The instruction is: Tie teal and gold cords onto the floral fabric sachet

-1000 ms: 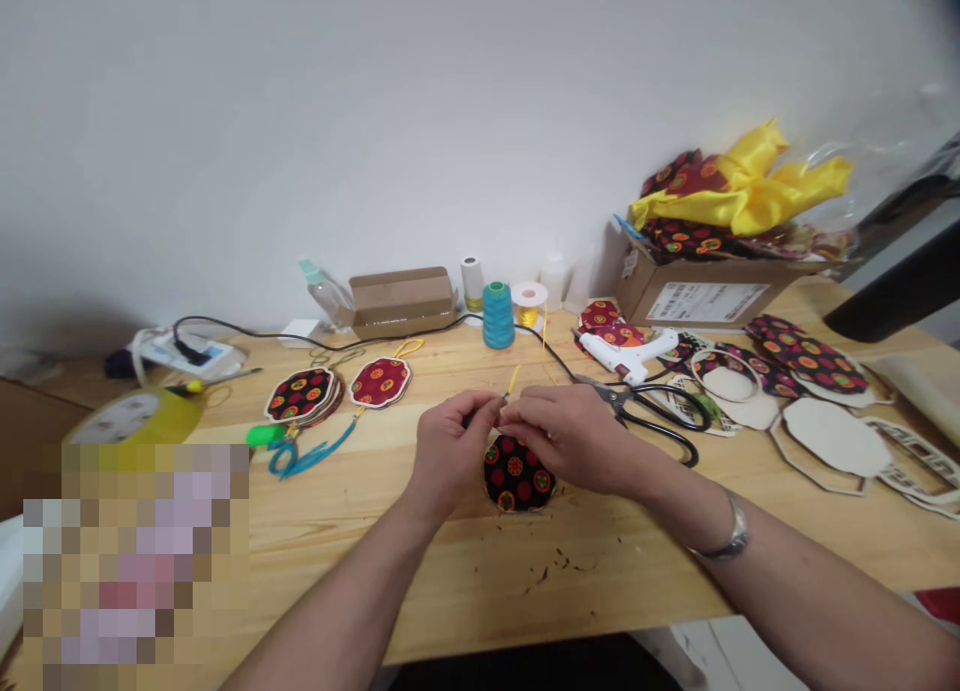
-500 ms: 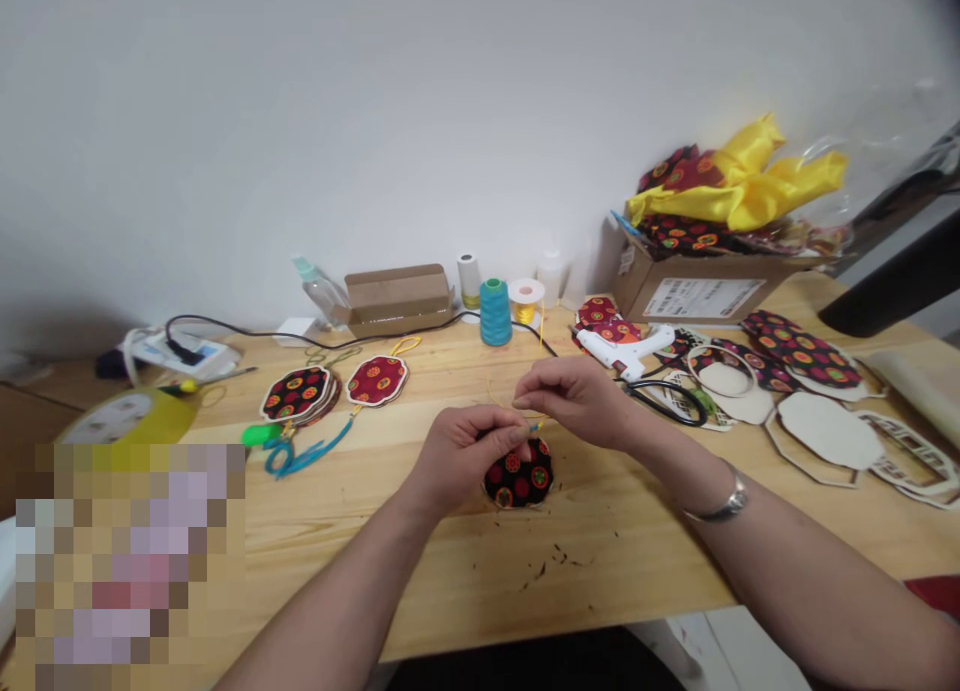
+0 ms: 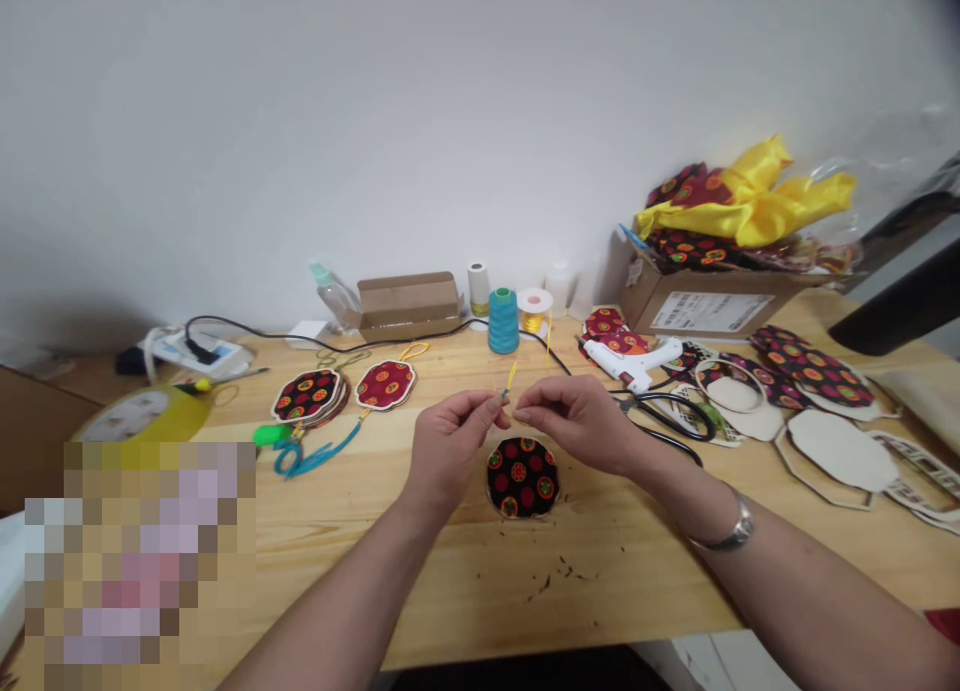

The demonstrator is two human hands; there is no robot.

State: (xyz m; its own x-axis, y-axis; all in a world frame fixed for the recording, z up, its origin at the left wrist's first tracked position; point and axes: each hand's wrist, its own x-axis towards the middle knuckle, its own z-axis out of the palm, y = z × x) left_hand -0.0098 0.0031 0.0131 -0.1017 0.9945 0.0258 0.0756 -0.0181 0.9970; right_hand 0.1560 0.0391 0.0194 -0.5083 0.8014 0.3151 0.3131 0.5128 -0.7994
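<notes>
Your left grip (image 3: 452, 441) pinches a cord (image 3: 512, 375); your right grip (image 3: 576, 417) is pinched closed beside it, its hold unclear. Both forearms (image 3: 349, 579) slant inward over the desk (image 3: 457, 596).

Two bare forearms converge on the middle of the frame. The left forearm (image 3: 341, 581) rises from the bottom edge, left of centre, slanting up to the right; the right forearm (image 3: 817, 581) enters at the lower right corner and slants up to the left. The left hand (image 3: 454, 441) pinches thumb against forefinger, its fingertips turned rightward. The right hand (image 3: 585, 426) points left, fingers curled, thumb and forefinger pinched. Both sets of fingertips meet just beside each other near the centre.
</notes>
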